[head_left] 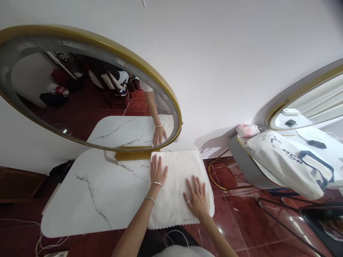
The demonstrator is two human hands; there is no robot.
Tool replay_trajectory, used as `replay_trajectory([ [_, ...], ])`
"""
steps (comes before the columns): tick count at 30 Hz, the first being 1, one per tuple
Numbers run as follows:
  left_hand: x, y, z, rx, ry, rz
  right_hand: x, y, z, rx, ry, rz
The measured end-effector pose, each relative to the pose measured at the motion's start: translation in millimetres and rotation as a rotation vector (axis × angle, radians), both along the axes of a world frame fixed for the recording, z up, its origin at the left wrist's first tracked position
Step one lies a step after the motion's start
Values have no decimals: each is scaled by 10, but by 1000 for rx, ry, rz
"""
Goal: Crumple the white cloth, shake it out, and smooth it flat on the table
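A white cloth (175, 192) with scalloped edges lies flat over the right part of the white marbled tabletop (112, 189). My left hand (158, 171) rests palm down on the cloth's far left edge, fingers stretched forward. On the cloth's right half, my right hand (197, 200) lies flat with its fingers spread and a ring on one of them. Neither hand grips anything. Both touch the cloth from above.
A gold-framed oval mirror (177, 107) stands at the table's back on a gold base (128, 154). To the right, a second table holds a white tote bag (284, 157), a tissue pack (248, 130) and a black adapter (316, 144). A dark chair (318, 214) stands nearer.
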State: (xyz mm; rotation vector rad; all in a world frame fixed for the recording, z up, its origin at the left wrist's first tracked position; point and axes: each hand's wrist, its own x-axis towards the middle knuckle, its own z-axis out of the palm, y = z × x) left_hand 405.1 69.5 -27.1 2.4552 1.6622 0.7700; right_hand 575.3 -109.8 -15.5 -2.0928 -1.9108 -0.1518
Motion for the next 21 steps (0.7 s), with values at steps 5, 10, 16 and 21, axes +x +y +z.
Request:
replay_trajectory([
  [5,-518,69,-16,-18,36,47,-386,75,67,-26,25,139],
  [10,-1253,202,25,-41,91,85,-1020,295,57,-53,90,145],
  [16,-1716,242,59,-55,156,96,-1472,1172,105,-66,152,100],
  [21,-1495,218,66,-84,167,121,-1216,1573,5,-46,102,132],
])
